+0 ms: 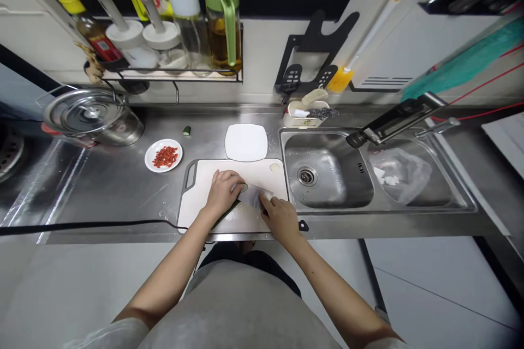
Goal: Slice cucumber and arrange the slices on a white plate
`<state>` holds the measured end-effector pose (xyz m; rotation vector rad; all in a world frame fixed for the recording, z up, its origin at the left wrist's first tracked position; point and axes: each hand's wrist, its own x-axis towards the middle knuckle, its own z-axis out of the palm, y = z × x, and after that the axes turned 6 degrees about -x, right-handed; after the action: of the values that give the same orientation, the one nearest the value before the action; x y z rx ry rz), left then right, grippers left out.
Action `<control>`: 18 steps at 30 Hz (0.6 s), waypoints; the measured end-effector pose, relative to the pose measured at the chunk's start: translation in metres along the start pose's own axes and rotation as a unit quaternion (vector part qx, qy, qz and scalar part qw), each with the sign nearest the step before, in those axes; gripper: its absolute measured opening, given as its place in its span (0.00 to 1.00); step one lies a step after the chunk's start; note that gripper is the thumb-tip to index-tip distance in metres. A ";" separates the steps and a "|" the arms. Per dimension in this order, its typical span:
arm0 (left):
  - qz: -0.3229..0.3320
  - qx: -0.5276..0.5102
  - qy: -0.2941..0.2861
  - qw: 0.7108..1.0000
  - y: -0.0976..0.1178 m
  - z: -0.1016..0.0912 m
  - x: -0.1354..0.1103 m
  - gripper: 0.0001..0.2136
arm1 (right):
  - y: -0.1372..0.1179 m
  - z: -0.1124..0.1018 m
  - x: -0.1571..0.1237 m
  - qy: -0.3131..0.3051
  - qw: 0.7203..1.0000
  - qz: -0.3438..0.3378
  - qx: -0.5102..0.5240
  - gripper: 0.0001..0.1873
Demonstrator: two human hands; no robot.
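Observation:
A white cutting board (196, 196) with a grey edge lies on the steel counter in front of me. My left hand (223, 192) presses a dark green cucumber (227, 215) against it, fingers curled over the top. The pale cut end shows beside my fingertips, against the blade. In my right hand (281, 219) is a kitchen knife (252, 196) with a broad blade. The black tail of its handle sticks out behind the palm. One pale round slice (275, 167) rests at the board's upper right corner.
Behind the board is a white square plate (246, 142). Left of it are a cucumber end (186, 130), a plate of chopped red pieces (165, 156) and a lidded steel pot (118, 125). A double sink (327, 169) adjoins on the right. Bottles stand on a rack (176, 77).

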<state>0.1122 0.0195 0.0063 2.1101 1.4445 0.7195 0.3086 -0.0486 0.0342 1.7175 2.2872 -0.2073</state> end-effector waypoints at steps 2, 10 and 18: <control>-0.014 -0.026 0.017 0.999 -0.003 0.002 -0.002 0.06 | 0.002 0.003 -0.002 0.012 1.000 0.006 -0.001 0.28; -0.275 -0.058 0.071 0.957 -0.030 0.004 0.009 0.10 | 0.021 0.028 -0.016 0.048 0.996 0.066 0.020 0.24; -0.355 0.021 0.039 0.934 -0.054 0.015 0.031 0.12 | 0.029 0.034 -0.025 0.019 0.989 0.127 0.072 0.22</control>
<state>0.0942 0.0650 -0.0352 1.4134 2.0946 0.4818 0.3470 -0.0726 0.0105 2.0799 2.0962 -0.2958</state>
